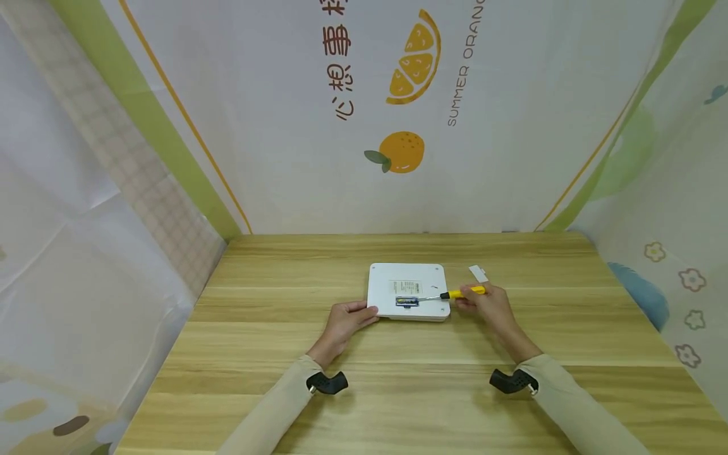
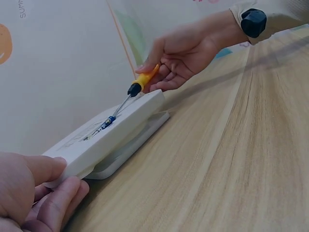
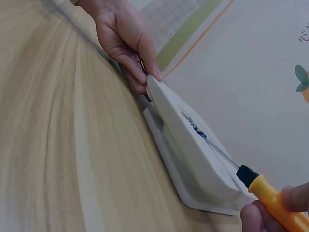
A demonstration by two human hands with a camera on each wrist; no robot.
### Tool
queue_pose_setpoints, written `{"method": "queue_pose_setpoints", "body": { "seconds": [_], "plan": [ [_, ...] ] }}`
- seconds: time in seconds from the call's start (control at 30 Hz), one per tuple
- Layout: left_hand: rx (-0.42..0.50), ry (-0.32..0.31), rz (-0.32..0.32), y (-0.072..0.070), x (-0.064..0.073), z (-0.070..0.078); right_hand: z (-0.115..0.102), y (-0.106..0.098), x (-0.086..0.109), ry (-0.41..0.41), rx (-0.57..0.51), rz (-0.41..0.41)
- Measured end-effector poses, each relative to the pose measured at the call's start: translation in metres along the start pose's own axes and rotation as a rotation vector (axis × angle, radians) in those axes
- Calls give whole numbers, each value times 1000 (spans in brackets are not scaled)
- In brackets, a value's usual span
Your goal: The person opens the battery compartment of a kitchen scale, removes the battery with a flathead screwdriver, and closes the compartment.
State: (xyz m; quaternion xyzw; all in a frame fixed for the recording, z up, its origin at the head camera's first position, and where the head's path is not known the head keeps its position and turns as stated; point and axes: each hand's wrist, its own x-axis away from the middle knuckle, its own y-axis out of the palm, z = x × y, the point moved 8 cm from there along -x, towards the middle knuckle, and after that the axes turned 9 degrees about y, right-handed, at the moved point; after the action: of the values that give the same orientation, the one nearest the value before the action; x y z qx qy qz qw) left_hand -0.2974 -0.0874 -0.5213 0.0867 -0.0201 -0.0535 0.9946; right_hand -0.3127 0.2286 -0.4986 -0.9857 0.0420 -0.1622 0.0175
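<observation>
A white kitchen scale (image 1: 378, 287) lies bottom side up on the wooden table, its underside showing a printed label and an uncovered battery slot. Inside the slot is a blue battery (image 2: 107, 123). My left hand (image 1: 344, 322) grips the scale's near left corner, thumb on top and fingers beneath the edge. In my right hand (image 1: 491, 309) is a screwdriver (image 3: 270, 195) with a yellow and black handle. Its metal shaft slants down to the left, and the tip is at the battery's right end.
A small white battery cover (image 1: 478, 273) lies on the table behind my right hand. The table (image 1: 421, 404) reaches back to a white curtain (image 1: 307, 183) printed with oranges, and more printed cloth hangs at both sides.
</observation>
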Motion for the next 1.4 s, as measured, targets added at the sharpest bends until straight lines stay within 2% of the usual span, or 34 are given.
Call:
{"method": "queue_pose_setpoints", "body": {
  "seconds": [0.27, 0.7, 0.87, 0.97, 1.13, 1.27, 1.4],
  "plan": [
    [-1, 4, 6, 1, -1, 1, 14, 1, 0, 82, -112, -54],
    [5, 15, 21, 2, -1, 4, 22, 4, -2, 127, -280, -100],
    [7, 12, 19, 4, 2, 3, 18, -1, 2, 122, -280, -83],
    [5, 11, 24, 4, 2, 2, 7, -6, 6, 47, -184, -35],
    [9, 8, 31, 3, 1, 0, -22, -7, 18, -172, 84, 29],
    [12, 12, 26, 2, -1, -1, -39, 2, 29, -313, 181, 30],
    [14, 14, 21, 1, -2, -2, -45, 11, 37, -370, 247, 46]
  ]
}}
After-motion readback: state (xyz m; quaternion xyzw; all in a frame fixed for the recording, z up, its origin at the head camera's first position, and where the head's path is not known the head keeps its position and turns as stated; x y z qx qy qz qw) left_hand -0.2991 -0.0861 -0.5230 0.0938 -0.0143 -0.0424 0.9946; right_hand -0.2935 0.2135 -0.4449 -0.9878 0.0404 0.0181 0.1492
